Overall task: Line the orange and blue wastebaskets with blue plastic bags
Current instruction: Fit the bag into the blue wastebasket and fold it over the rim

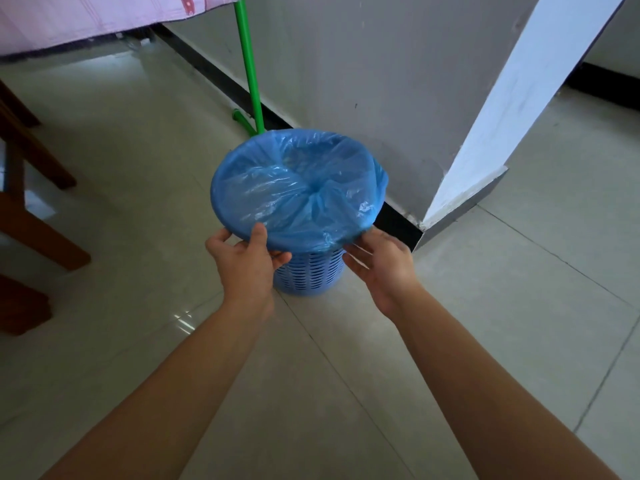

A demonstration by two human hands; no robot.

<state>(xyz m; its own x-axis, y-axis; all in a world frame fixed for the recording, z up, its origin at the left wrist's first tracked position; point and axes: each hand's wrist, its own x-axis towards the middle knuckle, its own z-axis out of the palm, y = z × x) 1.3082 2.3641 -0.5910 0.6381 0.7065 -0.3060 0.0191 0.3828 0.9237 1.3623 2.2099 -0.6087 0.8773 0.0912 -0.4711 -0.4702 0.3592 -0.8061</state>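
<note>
A blue slotted wastebasket (308,273) stands on the tiled floor near a wall corner. A blue plastic bag (298,188) is stretched over its mouth and folded down around the rim. My left hand (246,258) grips the near left rim, with the thumb on top of the bag and the fingers curled under the rim. My right hand (381,263) is at the near right rim, its fingers reaching under the bag's folded edge, so their tips are hidden. No orange wastebasket is in view.
A grey wall corner with a white face (426,216) rises right behind the basket. A green metal leg (251,81) stands at the wall to the back left. Brown wooden furniture legs (31,216) are at the left edge. A pink cloth (86,19) hangs at the top left.
</note>
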